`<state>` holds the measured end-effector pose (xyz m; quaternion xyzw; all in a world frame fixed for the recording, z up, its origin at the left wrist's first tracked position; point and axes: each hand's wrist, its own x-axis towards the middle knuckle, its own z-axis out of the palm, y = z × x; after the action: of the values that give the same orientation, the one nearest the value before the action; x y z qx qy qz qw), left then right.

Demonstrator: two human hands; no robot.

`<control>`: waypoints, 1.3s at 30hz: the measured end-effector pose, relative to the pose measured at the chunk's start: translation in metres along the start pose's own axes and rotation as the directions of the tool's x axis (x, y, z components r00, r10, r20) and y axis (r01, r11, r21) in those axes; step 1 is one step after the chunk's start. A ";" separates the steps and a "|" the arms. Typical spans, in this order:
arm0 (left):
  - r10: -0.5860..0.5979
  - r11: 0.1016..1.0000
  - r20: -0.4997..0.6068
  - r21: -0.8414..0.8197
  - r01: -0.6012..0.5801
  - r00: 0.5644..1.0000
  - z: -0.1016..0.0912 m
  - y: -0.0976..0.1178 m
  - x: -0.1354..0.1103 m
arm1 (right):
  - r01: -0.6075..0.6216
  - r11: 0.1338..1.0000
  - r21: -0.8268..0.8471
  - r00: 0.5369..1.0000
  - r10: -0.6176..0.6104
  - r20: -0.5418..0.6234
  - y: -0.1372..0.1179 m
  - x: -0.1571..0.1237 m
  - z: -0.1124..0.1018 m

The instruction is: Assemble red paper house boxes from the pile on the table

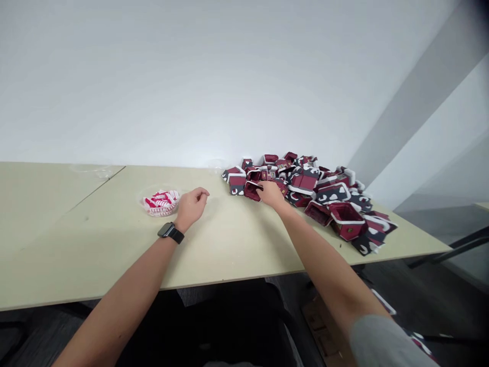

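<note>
So the right hand (270,193) is at the small maroon open-topped box (251,191) near the left end of the jumbled maroon, black and white pile (305,179); fingers are bent over its edge, but I can't tell if they've really got hold. I'd pinch one wall and ease it clear of its neighbours. Left hand's (192,206) half-curled, nothing visible in it, just beside the clear plastic bowl (162,211) of red-and-white pieces (160,198).

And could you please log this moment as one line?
left hand: loosely curled, beside bowl of red-white pieces; right hand: at maroon box in pile
</note>
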<state>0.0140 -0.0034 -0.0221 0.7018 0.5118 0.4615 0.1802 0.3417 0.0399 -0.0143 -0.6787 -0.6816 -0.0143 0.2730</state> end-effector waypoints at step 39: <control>0.050 0.774 -0.012 -0.632 -0.047 0.999 0.022 0.006 -0.005 | -0.327 -0.211 0.921 0.921 0.148 0.361 -0.151 -0.054 0.060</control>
<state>0.0349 -0.0053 -0.0310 0.6149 0.3086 0.6091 0.3946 0.1753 0.0021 -0.0337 -0.3486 -0.3240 0.5977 0.6452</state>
